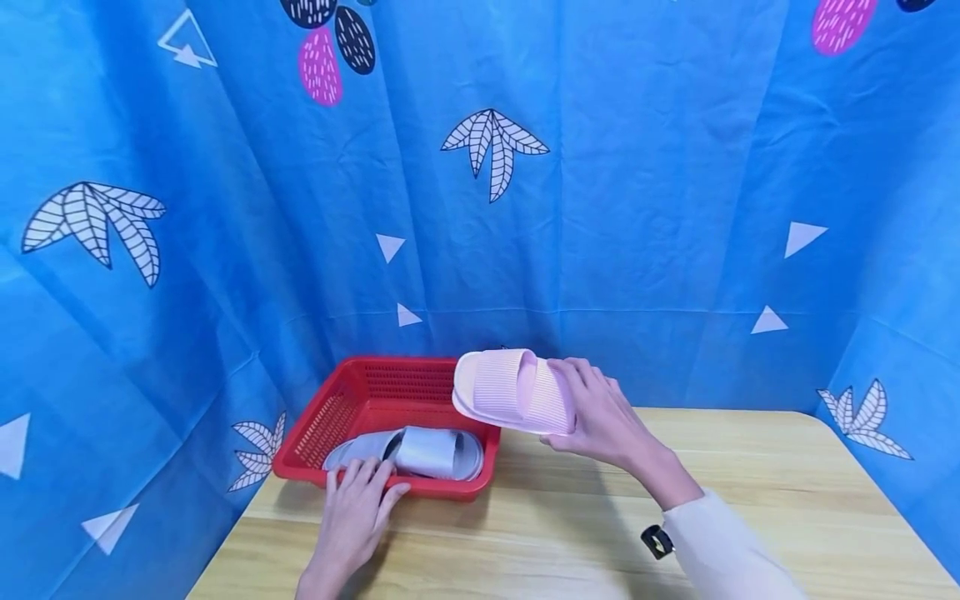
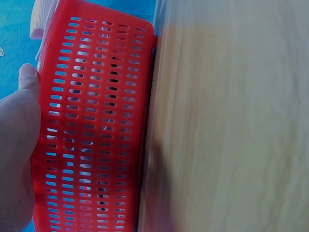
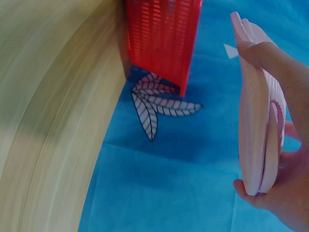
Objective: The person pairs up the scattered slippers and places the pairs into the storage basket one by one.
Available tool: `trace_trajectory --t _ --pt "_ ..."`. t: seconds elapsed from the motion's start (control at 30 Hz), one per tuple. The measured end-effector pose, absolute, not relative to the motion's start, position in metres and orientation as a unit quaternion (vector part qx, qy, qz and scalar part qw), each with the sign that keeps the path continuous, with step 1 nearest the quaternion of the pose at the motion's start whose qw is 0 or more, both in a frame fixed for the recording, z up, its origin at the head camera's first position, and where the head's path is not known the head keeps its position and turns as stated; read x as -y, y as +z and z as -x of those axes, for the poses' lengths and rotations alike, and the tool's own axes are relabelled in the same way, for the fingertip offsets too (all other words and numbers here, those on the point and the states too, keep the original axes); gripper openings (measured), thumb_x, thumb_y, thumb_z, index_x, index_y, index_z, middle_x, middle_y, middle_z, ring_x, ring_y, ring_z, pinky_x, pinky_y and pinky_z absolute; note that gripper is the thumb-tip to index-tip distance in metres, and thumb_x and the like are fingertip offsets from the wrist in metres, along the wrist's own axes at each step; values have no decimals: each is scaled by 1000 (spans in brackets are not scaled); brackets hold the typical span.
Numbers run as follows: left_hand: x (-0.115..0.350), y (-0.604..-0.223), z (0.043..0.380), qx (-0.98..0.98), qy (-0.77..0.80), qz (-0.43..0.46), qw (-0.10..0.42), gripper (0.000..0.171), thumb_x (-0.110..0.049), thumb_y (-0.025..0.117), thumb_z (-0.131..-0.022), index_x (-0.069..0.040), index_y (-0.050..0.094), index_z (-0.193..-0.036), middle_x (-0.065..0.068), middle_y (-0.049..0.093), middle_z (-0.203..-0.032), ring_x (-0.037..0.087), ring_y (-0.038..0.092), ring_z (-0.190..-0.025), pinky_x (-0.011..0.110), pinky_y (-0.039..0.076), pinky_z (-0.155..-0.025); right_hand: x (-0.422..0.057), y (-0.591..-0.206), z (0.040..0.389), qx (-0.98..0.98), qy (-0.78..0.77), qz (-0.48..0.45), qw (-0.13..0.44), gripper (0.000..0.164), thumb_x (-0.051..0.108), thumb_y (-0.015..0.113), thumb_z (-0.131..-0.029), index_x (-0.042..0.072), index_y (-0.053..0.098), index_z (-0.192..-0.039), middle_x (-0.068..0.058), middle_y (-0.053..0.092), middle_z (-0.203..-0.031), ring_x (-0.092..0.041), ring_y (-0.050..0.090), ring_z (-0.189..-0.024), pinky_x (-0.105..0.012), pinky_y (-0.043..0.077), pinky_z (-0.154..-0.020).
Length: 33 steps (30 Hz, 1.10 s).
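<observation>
A pair of pale pink slippers [image 1: 498, 387] with ribbed straps is in my right hand [image 1: 600, 417], held together above the right end of a red plastic basket [image 1: 480, 483]. In the right wrist view the fingers and thumb grip the slippers [image 3: 253, 135] by their edges, soles side by side. My left hand [image 1: 356, 512] grips the basket's front rim, its fingers over the edge by the grey slippers [image 1: 427, 452] lying inside. The left wrist view shows the basket's slotted wall [image 2: 91, 121] with the left thumb at its rim. Part of the grey slippers is hidden behind the fingers.
The basket stands at the left of a light wooden table [image 1: 720, 467]. A blue patterned curtain [image 1: 630, 208] hangs behind the table and along both sides. On the right forearm, by the pale sleeve [image 1: 723, 542], shows a black band [image 1: 657, 542].
</observation>
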<state>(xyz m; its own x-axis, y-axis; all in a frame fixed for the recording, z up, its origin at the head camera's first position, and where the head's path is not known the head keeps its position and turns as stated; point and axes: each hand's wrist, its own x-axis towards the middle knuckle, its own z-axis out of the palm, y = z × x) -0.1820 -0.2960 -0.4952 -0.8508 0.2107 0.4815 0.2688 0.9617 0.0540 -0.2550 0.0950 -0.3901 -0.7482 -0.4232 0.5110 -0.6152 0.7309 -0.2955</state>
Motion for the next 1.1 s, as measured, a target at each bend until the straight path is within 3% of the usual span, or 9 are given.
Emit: trace_trajectory --t 0.5,0.87,1.1 --pt "295 -493 182 964 -58 119 232 49 -50 57 -102 -9 69 -126 15 65 -123 34 51 -117 63 29 -105 -29 -383 287 914 228 -303 144 102 48 92 -69 15 44 -153 -10 50 -143 -28 49 -124 -50 49 -96" --pt "295 -493 182 966 -57 116 225 49 -51 56 -103 -10 69 -126 14 64 -123 34 51 -117 62 28 -105 18 -381 307 931 208 -292 70 92 53 89 -71 19 47 -146 -10 51 -144 -30 47 -132 -59 45 -103" --pt "294 -491 180 969 -55 108 215 50 -52 55 -103 -10 69 -127 14 65 -123 34 51 -117 63 28 -105 40 -384 314 930 208 -300 48 85 52 86 -75 19 51 -145 -11 53 -143 -30 50 -128 -56 47 -101"
